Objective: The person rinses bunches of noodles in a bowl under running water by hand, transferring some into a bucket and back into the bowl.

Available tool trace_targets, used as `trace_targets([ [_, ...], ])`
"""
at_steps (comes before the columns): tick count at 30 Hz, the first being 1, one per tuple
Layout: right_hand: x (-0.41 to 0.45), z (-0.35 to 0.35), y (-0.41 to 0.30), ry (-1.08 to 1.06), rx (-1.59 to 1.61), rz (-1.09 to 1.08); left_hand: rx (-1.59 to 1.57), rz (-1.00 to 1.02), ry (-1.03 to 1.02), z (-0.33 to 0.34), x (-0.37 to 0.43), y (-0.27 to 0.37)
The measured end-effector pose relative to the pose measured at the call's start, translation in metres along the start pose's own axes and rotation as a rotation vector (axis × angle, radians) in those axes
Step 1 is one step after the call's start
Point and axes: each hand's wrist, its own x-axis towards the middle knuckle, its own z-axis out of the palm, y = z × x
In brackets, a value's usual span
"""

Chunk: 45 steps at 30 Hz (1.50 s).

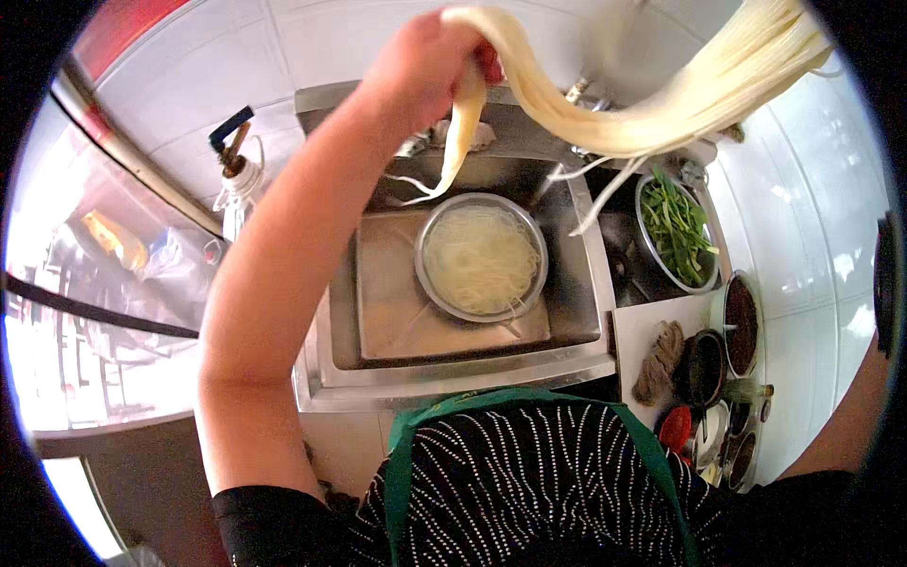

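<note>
My left hand (429, 67), raised over the back of the sink, grips a long bundle of pale noodles (623, 131). From the fist the bundle sags in a curve and rises to the upper right, where the picture's rim cuts it off. A short tail of it hangs below my fist, and a few loose strands dangle. My right hand is out of view; only its forearm (840, 418) shows at the right rim. Below stands a round metal bowl (423, 283) of thin noodles (482, 259) in cloudy liquid, inside the stainless steel sink (397, 319).
Right of the sink, leafy greens (673, 230) fill a metal bowl. A crumpled cloth (659, 363) lies on the white counter beside a dark pan (701, 368) and several containers. A plastic bottle (241, 188) stands at left. Tiled walls (801, 234) bound the back and right.
</note>
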Motion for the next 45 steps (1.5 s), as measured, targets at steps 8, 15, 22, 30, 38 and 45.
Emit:
trace_targets([
  [8,-0.007,0.010,-0.100,0.023,0.096,-0.254,1.211,0.324,0.041,-0.065,-0.016,0.003],
  [15,-0.025,0.059,-0.238,-0.094,0.236,-0.593,0.248,-0.132,0.020,-0.043,-0.090,-0.018],
  [22,-0.100,0.089,-0.391,-0.264,0.399,-0.953,-0.541,-0.198,0.213,-0.044,-0.213,0.029],
  [30,-0.252,0.089,-0.508,-0.468,0.567,-1.444,-0.347,-0.202,0.800,-0.130,-0.403,0.167],
  [38,-0.420,0.066,-0.552,-0.623,0.689,-1.787,1.083,-0.573,0.738,-0.220,-0.579,0.287],
  [45,-0.593,0.065,-0.579,-0.744,0.766,-1.975,0.619,-0.623,1.122,-0.217,-0.783,0.361],
])
